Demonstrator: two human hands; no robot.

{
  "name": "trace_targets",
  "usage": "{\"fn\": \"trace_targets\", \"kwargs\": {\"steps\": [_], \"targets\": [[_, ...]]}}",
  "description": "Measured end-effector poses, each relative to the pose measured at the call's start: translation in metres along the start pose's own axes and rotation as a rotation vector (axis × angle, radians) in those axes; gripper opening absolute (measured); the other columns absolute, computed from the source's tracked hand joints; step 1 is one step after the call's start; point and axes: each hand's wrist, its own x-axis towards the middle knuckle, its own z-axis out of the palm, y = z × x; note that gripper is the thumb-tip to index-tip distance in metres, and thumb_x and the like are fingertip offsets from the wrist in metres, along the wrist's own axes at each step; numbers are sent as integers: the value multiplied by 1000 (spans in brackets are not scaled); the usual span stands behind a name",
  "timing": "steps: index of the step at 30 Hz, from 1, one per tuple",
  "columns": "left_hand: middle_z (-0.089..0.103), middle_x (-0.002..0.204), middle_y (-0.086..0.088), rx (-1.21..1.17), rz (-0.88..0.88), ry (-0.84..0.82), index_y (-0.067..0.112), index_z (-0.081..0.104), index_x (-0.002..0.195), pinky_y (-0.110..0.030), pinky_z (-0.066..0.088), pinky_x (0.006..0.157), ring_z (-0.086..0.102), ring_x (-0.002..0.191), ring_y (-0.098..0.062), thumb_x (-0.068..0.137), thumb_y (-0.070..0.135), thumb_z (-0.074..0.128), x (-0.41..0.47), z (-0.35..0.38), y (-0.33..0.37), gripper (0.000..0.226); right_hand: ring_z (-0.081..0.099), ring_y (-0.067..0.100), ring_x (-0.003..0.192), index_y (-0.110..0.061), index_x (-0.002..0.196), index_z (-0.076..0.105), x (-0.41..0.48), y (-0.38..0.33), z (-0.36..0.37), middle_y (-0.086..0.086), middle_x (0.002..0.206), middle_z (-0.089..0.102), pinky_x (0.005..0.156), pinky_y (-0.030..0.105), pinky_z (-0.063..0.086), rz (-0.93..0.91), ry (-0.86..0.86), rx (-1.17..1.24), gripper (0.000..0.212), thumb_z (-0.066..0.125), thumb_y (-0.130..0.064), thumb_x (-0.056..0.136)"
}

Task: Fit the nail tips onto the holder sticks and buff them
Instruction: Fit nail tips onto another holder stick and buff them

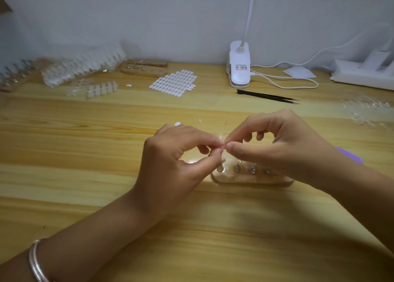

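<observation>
Left hand: the left hand [181, 153] has its thumb and forefinger pressed into a pinch, with the other fingers curled loosely underneath.
Right hand: the right hand [277, 141] mirrors it, thumb and forefinger closed, its fingertips meeting the left's head-on.
What they hold: a small clear nail tip [220, 135], as far as I can make out. Only a glint shows just above the meeting fingertips, so I cannot tell which hand carries it.
Where the tip is: in the air above the left end of the wooden base [251, 179], not seated on anything.
Holder sticks: the holder sticks [236, 167] stand in a row running left to right along the base. The leftmost is just under the left thumb, and the right-hand ones are partly hidden by the right hand.
Key relation: the leftmost stick lies below the pinch and slightly toward the person, and the left hand is the nearer one to it.
Tip's long axis: too small and too clear to read.
Likely next need: a short move down onto that stick's head, I'd judge, with the tip kept level.
Buffer: a purple buffer [349, 154] shows behind the right wrist on the table [85, 153], untouched.
</observation>
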Motion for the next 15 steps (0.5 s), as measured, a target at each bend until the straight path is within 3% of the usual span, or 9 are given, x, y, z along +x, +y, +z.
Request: {"fn": "trace_targets", "kwargs": {"steps": [2,5,8,12,13,15], "targets": [[71,71,11,-32,-59,-11,14,77,78,-37,50,74,66,67,-2,75,9,79,-3,-1,2,6,57,9,76,-28,80,80,0,3,3,-10,74,73,71,25,41,-3,-14,-27,5,79,-24,82],[71,72,16,-67,-118,-24,18,77,79,-28,48,71,65,67,2,75,11,78,-6,-2,3,8,59,6,79,-31,80,77,1,6,5,-13,76,72,73,19,40,-35,-37,-87,4,78,-33,83],[70,70,14,-98,-148,-31,15,78,80,-15,43,70,64,66,2,76,10,77,-7,-3,2,7,61,12,84,-35,78,73,2,6,6,-12,79,71,76,21,42,-71,-12,-144,4,70,-37,79],[68,66,15,-190,-218,-44,17,77,80,-9,41,67,61,64,3,76,10,77,-6,-3,3,8,61,7,80,-34,79,72,2,5,5,-10,79,71,77,21,42,-65,-44,-90,5,70,-37,82],[69,66,15,-227,-252,-45,20,77,79,-9,42,67,60,64,3,76,11,76,-6,-2,4,9,61,8,77,-32,79,71,2,4,4,-9,79,70,77,25,44,-64,-60,-75,8,71,-38,85],[70,69,15,-284,-306,-57,24,76,79,-12,43,66,61,65,1,76,15,77,-6,-3,3,9,62,24,74,-28,81,70,1,1,4,-8,80,68,70,38,48,-35,-89,-33,15,70,-40,90]]}}
